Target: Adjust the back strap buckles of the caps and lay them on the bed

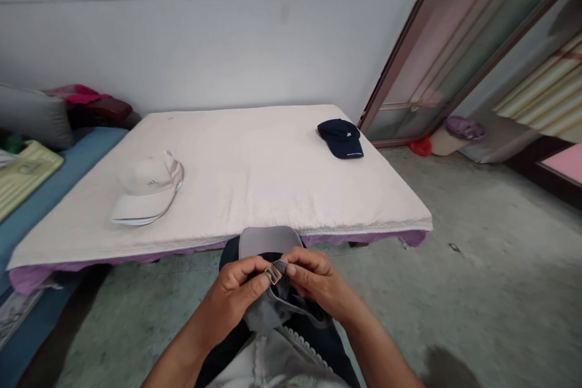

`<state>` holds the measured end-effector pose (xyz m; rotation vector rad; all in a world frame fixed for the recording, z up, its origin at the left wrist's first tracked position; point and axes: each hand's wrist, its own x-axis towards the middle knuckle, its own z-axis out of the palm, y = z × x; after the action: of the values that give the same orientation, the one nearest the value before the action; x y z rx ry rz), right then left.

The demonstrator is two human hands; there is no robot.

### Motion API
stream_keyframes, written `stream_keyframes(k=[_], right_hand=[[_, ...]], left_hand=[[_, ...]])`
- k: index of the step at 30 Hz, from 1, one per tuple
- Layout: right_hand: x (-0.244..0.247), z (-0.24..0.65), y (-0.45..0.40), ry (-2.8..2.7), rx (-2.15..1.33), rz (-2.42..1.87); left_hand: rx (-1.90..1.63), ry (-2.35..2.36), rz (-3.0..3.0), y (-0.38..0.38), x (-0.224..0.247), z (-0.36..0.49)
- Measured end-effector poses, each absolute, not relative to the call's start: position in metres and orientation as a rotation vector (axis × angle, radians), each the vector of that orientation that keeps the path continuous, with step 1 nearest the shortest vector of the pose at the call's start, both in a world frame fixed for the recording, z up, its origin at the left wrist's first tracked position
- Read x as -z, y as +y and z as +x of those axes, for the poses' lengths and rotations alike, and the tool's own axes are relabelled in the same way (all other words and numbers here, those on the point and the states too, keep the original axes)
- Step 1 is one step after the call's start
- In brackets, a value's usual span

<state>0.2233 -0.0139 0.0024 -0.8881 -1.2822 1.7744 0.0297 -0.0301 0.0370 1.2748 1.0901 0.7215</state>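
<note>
A grey cap (269, 241) rests on the person's lap, its brim pointing toward the covered table. My left hand (239, 285) pinches the metal buckle (273, 274) on the cap's rear strap between thumb and index finger. Close beside it, my right hand (313, 276) grips the end of the strap (280, 266) near the buckle. Whether the strap passes through the buckle is too small to tell. On the cover, a white cap (148, 185) sits at the left and a navy cap (340, 137) at the back right.
A cream cover (254, 176) lies over the low table in front of the knees. To the left are a blue mattress (93, 148) and a grey pillow (39, 115). A sliding door (422, 66) and a red bag (421, 146) are at the right.
</note>
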Motion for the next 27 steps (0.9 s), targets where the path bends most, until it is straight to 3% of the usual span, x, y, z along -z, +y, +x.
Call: stream_keyframes(k=[27], right_hand=[[0.011,0.211,-0.015,-0.827,-2.256,-0.634]], left_hand=[[-0.753,1.028,1.072,-0.031,-0.028,0.026]])
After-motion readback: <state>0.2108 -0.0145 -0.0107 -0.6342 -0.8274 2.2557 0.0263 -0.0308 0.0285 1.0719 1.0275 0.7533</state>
